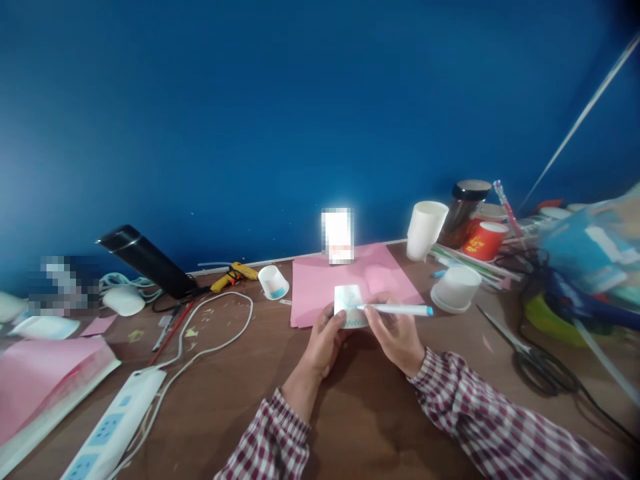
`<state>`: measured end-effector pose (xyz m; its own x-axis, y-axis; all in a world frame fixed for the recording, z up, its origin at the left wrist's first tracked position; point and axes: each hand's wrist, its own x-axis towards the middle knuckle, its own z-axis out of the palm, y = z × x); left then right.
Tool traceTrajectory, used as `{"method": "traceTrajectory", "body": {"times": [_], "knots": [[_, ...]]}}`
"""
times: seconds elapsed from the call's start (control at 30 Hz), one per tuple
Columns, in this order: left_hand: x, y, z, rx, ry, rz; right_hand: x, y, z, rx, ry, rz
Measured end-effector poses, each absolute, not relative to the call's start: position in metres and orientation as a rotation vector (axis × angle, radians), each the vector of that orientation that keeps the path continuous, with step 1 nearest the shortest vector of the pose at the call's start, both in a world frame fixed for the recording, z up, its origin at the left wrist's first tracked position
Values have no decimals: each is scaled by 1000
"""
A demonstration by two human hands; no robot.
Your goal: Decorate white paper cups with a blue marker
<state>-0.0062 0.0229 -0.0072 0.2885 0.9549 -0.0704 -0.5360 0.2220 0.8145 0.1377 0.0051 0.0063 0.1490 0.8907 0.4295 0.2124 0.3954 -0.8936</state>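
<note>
My left hand [327, 339] is closed on the side of a small white paper cup [349, 298], its thumb pressed against the front. Thin blue-green lines and a zigzag near the bottom mark the cup's surface. My right hand [395, 333] grips a white marker pen [403, 309] with a light blue end pointing right. The pen's tip end is at the cup's face; whether it touches cannot be made out. Both hands are over the front edge of a pink paper sheet [313, 283] on the brown table [240, 400].
White paper cups [427, 230] and black-handled scissors [533, 360] lie to the right, near a red cup [485, 241] and a dark-lidded jar [463, 207]. At left are a power strip [117, 423], a looping cable, a yellow glue gun [233, 275] and a black cylinder [150, 261]. A blue wall stands behind.
</note>
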Motion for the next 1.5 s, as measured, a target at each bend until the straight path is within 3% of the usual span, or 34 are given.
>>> {"method": "traceTrajectory", "body": {"times": [1.5], "knots": [[-6,22,-5,771,669,1142,138,4,11,-1114,-1438,640]]}}
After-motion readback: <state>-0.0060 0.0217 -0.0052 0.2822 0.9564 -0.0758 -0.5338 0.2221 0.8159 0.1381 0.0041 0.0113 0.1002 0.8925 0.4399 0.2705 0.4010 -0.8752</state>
